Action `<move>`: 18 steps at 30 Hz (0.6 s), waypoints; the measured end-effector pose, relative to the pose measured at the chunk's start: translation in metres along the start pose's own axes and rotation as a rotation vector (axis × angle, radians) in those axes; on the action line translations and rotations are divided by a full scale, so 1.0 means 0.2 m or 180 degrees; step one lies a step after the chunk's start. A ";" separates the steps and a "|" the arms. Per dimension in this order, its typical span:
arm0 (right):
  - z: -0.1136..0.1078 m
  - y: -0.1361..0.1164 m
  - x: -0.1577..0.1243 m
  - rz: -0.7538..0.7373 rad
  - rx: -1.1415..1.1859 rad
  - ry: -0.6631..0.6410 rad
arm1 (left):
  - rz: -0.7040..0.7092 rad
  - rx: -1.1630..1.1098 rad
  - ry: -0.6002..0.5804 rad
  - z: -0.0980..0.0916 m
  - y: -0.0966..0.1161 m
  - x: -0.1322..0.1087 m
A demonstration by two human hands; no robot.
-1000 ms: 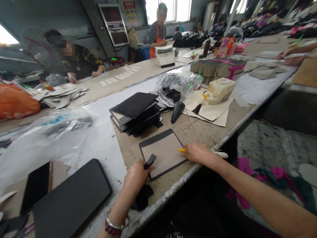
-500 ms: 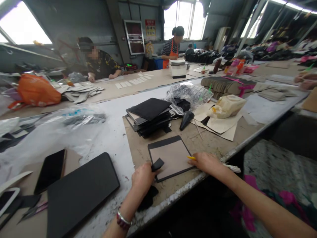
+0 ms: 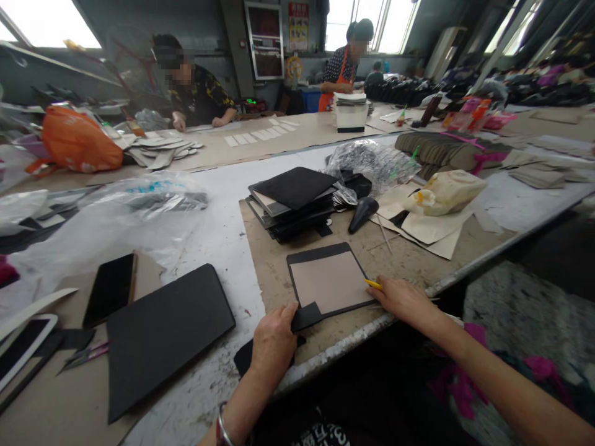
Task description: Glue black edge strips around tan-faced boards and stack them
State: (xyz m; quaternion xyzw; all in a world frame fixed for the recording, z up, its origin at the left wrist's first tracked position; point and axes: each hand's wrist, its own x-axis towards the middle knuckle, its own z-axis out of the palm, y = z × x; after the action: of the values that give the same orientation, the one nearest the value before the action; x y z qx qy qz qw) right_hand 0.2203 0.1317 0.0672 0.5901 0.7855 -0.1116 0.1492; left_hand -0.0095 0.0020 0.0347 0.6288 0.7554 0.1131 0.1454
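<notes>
A tan panel with a black border lies flat near the table's front edge. My left hand presses a small black corner piece onto the panel's near left corner, fingers together on it. More small black pieces lie under that hand. My right hand rests at the panel's right edge, closed on a thin yellow tool whose tip points at the panel.
A stack of black panels sits behind the tan one. A large black sheet, a phone and scissors lie to the left. A cream glue jug and plastic bags stand right. Other people work at the far table.
My left hand has laid the black corner piece down flat onto the panel's near left corner; earlier it stood up between my fingers. The view has shifted slightly left.
</notes>
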 end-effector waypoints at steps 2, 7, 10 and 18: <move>0.01 -0.01 0.00 0.0088 -0.0098 0.0071 | 0.0260 0.0189 0.0105 0.02 -0.01 -0.01; 0.01 -0.04 -0.02 0.0134 -0.0074 0.0144 | 0.0832 0.0676 0.0570 0.07 -0.05 -0.02; 0.01 -0.05 -0.02 0.0089 0.0043 0.0123 | 0.1113 0.0828 0.0843 0.09 -0.07 -0.01; -0.01 0.03 0.03 0.0036 0.0542 -0.0010 | 0.1344 0.0942 0.1075 0.13 -0.10 -0.01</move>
State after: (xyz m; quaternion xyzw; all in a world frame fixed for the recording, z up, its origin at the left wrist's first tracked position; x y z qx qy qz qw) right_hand 0.2242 0.1403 0.0672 0.6049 0.7696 -0.1781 0.1004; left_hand -0.0180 -0.0042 0.0038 0.7586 0.6298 0.1324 -0.1021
